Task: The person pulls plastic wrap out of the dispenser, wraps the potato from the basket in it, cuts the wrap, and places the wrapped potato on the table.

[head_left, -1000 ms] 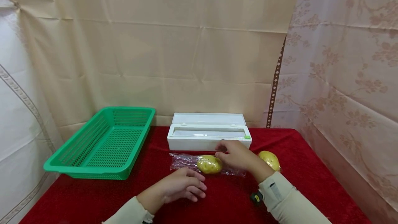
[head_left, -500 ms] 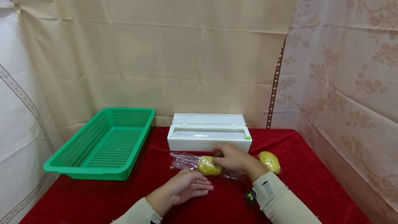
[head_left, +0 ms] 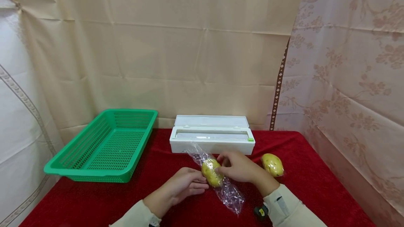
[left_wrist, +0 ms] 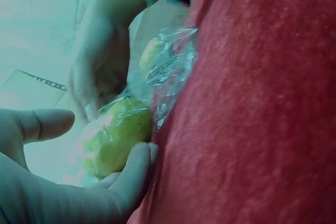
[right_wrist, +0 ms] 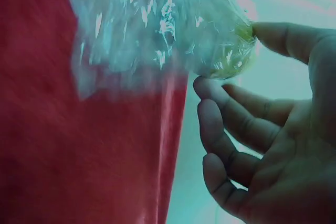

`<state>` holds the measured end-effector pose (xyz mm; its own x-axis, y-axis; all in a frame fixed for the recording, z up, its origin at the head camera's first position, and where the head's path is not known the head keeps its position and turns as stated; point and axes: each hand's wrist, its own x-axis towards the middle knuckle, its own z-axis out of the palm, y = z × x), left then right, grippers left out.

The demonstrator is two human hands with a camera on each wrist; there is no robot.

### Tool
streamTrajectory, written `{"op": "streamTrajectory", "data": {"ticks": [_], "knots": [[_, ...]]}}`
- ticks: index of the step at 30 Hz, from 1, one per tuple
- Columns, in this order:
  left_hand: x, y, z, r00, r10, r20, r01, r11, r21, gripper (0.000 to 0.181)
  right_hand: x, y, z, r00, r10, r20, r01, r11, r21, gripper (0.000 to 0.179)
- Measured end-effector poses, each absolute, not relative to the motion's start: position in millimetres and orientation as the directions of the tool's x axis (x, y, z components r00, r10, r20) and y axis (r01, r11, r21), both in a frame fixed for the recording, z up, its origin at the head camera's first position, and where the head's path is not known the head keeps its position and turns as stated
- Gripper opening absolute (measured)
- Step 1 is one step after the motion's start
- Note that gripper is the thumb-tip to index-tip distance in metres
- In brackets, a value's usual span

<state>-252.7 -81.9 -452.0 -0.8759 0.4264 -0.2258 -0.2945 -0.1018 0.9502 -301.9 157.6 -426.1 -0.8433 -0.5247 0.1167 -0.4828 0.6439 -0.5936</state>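
Observation:
A yellow potato [head_left: 211, 172] in clear plastic wrap lies on the red cloth, turned at a slant. Loose ends of the wrap [head_left: 231, 197] stick out from both of its ends. My right hand [head_left: 241, 166] pinches the potato from the right; in the right wrist view its thumb [right_wrist: 283, 38] presses one side, with fingertips at the other. My left hand [head_left: 184, 185] lies at the potato's left side. In the left wrist view its extended fingers [left_wrist: 134, 174] touch the potato [left_wrist: 118, 135] while the thumb stands off from it.
Behind the potato stands a white wrap dispenser box [head_left: 211, 146] with its lid up. A second wrapped potato [head_left: 272, 165] lies to the right, past the right wrist. At the left is a green plastic basket [head_left: 132, 162]. Cloth curtains hang behind the table.
The right hand has come onto the potato and turned it from lying sideways to a slant, its right wrap end swinging toward me. The left hand has moved up to its side.

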Motion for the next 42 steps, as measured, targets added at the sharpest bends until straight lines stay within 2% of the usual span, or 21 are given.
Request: {"op": "streamTrajectory", "data": {"ticks": [7, 12, 15, 19, 26, 28, 31, 34, 36, 38, 40, 42], "knots": [[-257, -87, -450, -0.855, 0.468, -0.223, -0.288, -0.071, 0.955, 0.034, -276, 158, -431, -0.921, -0.376, 0.106, -0.355, 0.694, -0.626, 0.038], [-260, -91, -450, -0.824, 0.517, -0.231, -0.272, -0.004, 0.962, 0.037, -261, 157, -436, -0.954, -0.294, 0.050, -0.243, 0.667, -0.705, 0.050], [-262, -94, -452, -0.812, 0.534, -0.236, -0.257, 0.035, 0.966, 0.038, -255, 156, -438, -0.960, -0.279, 0.033, -0.212, 0.642, -0.737, 0.055], [-264, -97, -455, -0.812, 0.535, -0.235, -0.242, 0.059, 0.969, 0.038, -252, 153, -442, -0.961, -0.275, 0.027, -0.199, 0.621, -0.758, 0.052], [-261, -99, -457, -0.843, 0.489, -0.226, -0.213, 0.083, 0.973, 0.041, -253, 151, -449, -0.960, -0.278, 0.021, -0.195, 0.616, -0.763, 0.052], [-260, -100, -456, -0.858, 0.473, -0.202, -0.168, 0.114, 0.979, 0.042, -253, 151, -450, -0.960, -0.279, 0.024, -0.200, 0.622, -0.757, 0.052], [-258, -102, -451, -0.873, 0.475, -0.109, 0.013, 0.246, 0.969, 0.039, -254, 153, -447, -0.959, -0.282, 0.038, -0.216, 0.636, -0.741, 0.051], [-257, -103, -445, -0.845, 0.533, 0.047, 0.320, 0.432, 0.843, 0.035, -254, 158, -441, -0.948, -0.310, 0.067, -0.262, 0.645, -0.718, 0.042], [-255, -102, -442, -0.784, 0.603, 0.148, 0.521, 0.510, 0.684, 0.034, -253, 162, -437, -0.923, -0.373, 0.097, -0.328, 0.630, -0.704, 0.030], [-252, -101, -439, -0.698, 0.680, 0.223, 0.672, 0.516, 0.531, 0.037, -252, 166, -432, -0.872, -0.475, 0.122, -0.418, 0.592, -0.689, 0.020], [-249, -99, -438, -0.613, 0.743, 0.268, 0.773, 0.493, 0.400, 0.040, -251, 169, -427, -0.794, -0.592, 0.140, -0.516, 0.533, -0.671, 0.017], [-247, -97, -437, -0.552, 0.785, 0.282, 0.825, 0.466, 0.320, 0.042, -249, 172, -422, -0.711, -0.688, 0.146, -0.595, 0.479, -0.645, 0.022]]}}
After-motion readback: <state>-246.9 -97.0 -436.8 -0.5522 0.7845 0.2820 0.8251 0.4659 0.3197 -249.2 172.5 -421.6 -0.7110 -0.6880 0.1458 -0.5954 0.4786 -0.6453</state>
